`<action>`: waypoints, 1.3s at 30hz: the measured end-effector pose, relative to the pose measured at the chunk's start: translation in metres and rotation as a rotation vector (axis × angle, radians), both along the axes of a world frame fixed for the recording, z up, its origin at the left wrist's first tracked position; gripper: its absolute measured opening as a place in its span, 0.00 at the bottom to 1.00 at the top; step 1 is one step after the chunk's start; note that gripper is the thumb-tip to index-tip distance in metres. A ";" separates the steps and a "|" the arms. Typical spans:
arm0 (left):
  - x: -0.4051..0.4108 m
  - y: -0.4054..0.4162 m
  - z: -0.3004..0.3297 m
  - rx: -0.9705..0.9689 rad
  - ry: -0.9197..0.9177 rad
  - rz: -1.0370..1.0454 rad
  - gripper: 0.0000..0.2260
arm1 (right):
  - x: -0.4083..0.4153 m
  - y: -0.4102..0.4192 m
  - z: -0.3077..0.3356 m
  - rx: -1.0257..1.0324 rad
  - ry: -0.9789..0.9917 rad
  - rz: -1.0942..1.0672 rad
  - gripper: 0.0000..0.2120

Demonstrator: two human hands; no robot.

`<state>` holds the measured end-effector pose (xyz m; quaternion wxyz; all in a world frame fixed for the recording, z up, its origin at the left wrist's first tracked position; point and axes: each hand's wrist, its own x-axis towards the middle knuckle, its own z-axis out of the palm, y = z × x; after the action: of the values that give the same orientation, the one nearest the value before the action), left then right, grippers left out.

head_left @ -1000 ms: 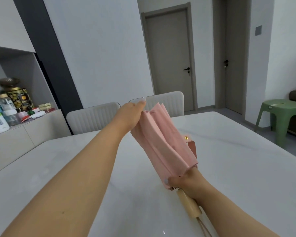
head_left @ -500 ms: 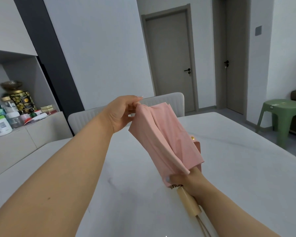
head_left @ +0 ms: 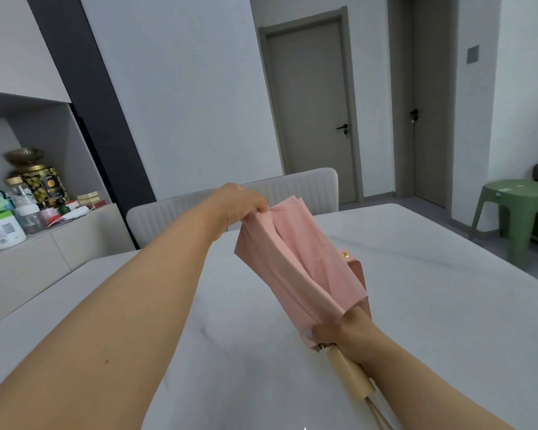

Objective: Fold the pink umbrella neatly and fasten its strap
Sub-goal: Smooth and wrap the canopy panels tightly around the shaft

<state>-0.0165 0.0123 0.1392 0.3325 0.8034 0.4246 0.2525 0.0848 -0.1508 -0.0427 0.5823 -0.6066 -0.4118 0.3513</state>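
The pink umbrella (head_left: 302,268) is collapsed and held in the air above the white table (head_left: 432,305), its tip pointing away from me. My left hand (head_left: 236,204) pinches a fold of the pink canopy at the far end and pulls it sideways. My right hand (head_left: 343,332) grips the umbrella near its cream wooden handle (head_left: 350,375), where the canopy gathers. The strap (head_left: 359,277) with a gold snap hangs loose on the right side, unfastened. A cream cord trails from the handle.
Two pale upholstered chairs (head_left: 174,218) stand at the table's far edge. A sideboard (head_left: 44,256) on the left carries jars and bottles. A green plastic stool (head_left: 516,212) stands on the floor at the right, in front of grey doors.
My left hand has shifted from the tip's top to its left side and pulled a canopy fold outward. My right hand keeps its grip near the handle.
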 end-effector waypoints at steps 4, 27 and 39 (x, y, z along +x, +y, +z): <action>0.000 -0.004 -0.001 -0.189 -0.141 -0.100 0.05 | -0.002 0.000 0.003 0.087 -0.024 0.062 0.04; -0.017 0.001 -0.011 -0.238 -0.470 -0.177 0.11 | 0.000 0.001 0.003 0.095 -0.008 0.038 0.07; -0.020 0.003 -0.010 -0.071 -0.194 -0.140 0.02 | -0.002 0.001 0.001 0.115 0.043 0.057 0.14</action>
<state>-0.0364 0.0157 0.1294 0.4171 0.7907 0.3419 0.2898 0.0829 -0.1500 -0.0418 0.6146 -0.5524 -0.4361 0.3564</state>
